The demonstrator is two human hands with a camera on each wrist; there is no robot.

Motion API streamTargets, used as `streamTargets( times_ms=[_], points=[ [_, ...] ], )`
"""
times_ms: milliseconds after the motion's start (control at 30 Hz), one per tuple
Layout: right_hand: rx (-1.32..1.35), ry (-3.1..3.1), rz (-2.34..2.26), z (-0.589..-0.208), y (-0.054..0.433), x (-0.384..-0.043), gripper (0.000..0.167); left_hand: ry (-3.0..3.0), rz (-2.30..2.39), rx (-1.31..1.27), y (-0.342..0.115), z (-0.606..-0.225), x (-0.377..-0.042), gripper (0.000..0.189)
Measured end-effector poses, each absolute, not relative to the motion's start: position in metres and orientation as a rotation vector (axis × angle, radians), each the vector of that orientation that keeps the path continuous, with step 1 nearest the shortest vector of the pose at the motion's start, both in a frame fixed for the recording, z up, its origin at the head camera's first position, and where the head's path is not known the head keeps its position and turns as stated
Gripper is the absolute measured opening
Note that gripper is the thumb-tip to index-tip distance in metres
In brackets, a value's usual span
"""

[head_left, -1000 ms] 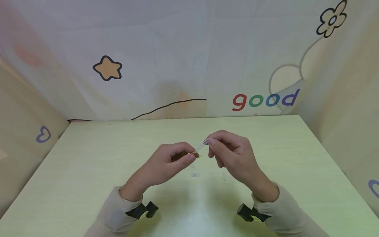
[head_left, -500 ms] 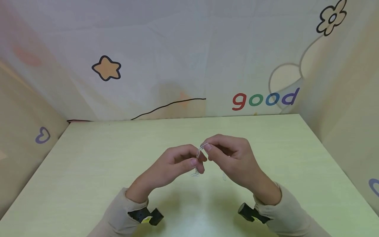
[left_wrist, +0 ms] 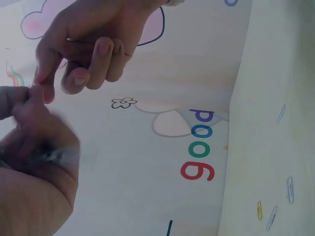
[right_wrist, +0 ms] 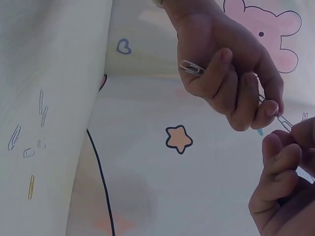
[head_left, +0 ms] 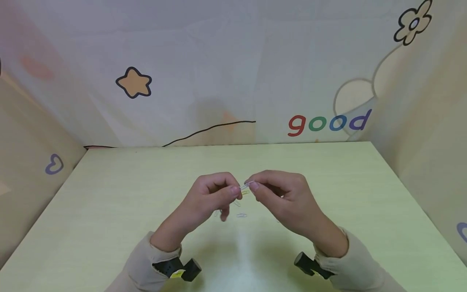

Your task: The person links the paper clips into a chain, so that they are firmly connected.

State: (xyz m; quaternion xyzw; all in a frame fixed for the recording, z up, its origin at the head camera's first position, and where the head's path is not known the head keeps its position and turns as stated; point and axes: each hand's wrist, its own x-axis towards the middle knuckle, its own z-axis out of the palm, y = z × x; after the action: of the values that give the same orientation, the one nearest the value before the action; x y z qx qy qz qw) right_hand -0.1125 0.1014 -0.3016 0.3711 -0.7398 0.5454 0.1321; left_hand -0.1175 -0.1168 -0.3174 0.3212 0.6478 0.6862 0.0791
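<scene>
In the head view my left hand (head_left: 213, 194) and right hand (head_left: 284, 196) meet over the table, fingertips close together. Between them spans a silvery wire paper clip (head_left: 246, 185); each hand pinches an end between thumb and index finger. From the right wrist side, this clip (right_wrist: 284, 123) bridges the left fingertips and the right hand (right_wrist: 283, 187). Another paper clip (right_wrist: 192, 67) pokes out beside the left hand's (right_wrist: 221, 73) curled fingers. Whether these clips are linked is hidden. In the left wrist view my left hand (left_wrist: 39, 152) is blurred.
On the pale table (head_left: 146, 170) lie several loose paper clips, among them a yellow one (right_wrist: 31, 187), a silver one (head_left: 241, 215) and another silver one (left_wrist: 290, 190). A printed cloth (head_left: 219, 61) hangs behind. Each wrist carries a black camera mount (head_left: 182, 269).
My right hand has come left and slightly down, narrowing the gap between the fingertips. My left hand shifted right, then back left. Clips seen dangling below the left fingertips half a second ago are now less visible.
</scene>
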Motion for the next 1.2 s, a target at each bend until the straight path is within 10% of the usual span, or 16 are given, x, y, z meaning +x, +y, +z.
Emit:
streamTargets(
  times_ms=[600, 1200],
  points=[
    [0.951, -2.751, 1.175, -0.307, 0.131, -0.137, 0.014, 2.37, 2.033, 0.848, -0.155, -0.289, -0.12, 0.009],
    [0.776, -3.35, 0.912, -0.389, 0.158, -0.164, 0.023, 2.448, 1.959, 0.828, -0.16, -0.288, -0.119, 0.005]
  ],
)
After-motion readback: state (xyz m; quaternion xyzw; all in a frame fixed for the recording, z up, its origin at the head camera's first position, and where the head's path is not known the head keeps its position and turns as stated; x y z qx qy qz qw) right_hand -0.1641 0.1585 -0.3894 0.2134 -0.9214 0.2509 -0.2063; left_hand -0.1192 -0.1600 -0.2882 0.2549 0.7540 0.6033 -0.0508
